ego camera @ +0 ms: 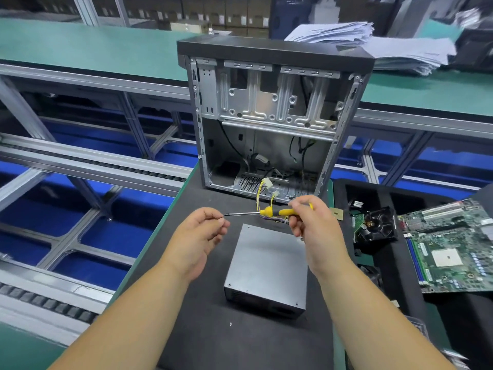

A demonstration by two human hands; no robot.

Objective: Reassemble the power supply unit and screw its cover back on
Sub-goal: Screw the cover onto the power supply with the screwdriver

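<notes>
the right hand (306,217) grips a screwdriver (269,211) by its yellow handle; the left hand (202,231) has its fingers curled at the tip, perhaps pinching a screw, too small to tell. the psu (269,265) lies mid-mat (202,329), cover on. best seat the screw squarely before lowering

The power supply unit (268,265) is plain grey metal with a darker front face, and it lies on a black mat (213,329) edged by a green bench top (80,46). The screwdriver (269,211) has a yellow handle and a dark shaft, while the computer case (274,116) is silver-grey inside under a black top panel, with yellow wires (262,190) trailing from it. To the right the motherboard (453,247) is green with a white square socket and blue slots, beside a black fan (378,222), and the stacked papers (373,41) are white.
</notes>
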